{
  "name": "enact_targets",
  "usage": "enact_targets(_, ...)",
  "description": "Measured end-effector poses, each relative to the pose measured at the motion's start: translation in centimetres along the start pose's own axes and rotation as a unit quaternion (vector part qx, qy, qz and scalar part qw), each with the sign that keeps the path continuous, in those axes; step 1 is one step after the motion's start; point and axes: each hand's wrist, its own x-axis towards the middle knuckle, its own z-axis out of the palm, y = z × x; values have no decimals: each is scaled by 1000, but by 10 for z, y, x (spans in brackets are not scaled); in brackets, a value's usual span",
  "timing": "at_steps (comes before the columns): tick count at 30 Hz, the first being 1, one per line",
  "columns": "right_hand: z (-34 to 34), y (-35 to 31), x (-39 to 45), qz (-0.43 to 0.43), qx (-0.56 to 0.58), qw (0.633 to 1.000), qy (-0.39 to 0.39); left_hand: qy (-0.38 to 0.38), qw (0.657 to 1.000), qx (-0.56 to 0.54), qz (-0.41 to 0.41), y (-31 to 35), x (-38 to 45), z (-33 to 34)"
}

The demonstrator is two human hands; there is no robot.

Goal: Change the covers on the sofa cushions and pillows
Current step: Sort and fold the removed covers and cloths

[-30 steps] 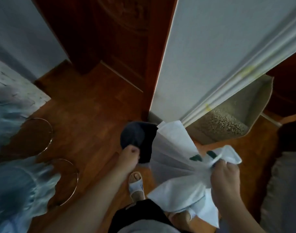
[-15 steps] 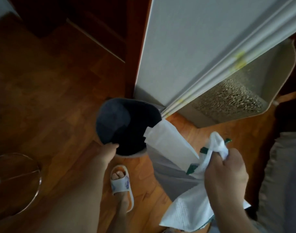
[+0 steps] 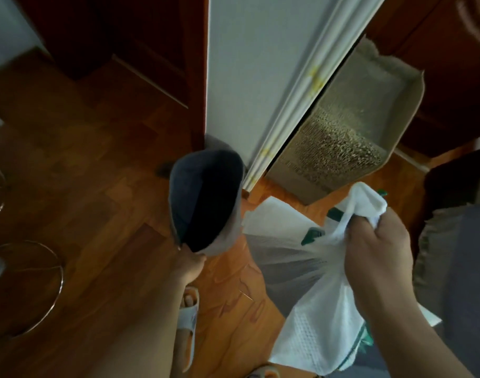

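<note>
Left of frame: bare wood floor (image 3: pixel 97 203) and metal rings (image 3: pixel 28 285) at the edge. Left hand (image 3: pixel 188 267) holds the near rim of a dark open basket (image 3: pixel 206 200) standing on the floor; finger curl is hidden, cannot tell. Right hand (image 3: pixel 375 257) is clenched on a bunched white cover (image 3: pixel 315 309), which hangs just right of the basket and above the floor. Far right, a grey cushion (image 3: pixel 457 268) edge. Judgement: a removed cover awaits dropping in the basket; fresh covers are not visible, so fitting remains.

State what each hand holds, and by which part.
Left hand grips the dark grey fabric bin by its near rim. Right hand clutches the white mesh cover by its bunched top.
</note>
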Motion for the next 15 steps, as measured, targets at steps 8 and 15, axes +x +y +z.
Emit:
enact_targets(8, 17, -3, 2, 29, 1, 999, 31, 19, 999, 48, -14, -20, 47, -37)
enact_targets(15, 98, 43, 29, 96, -58, 992, 62, 81, 991, 43, -102, -70, 178, -61)
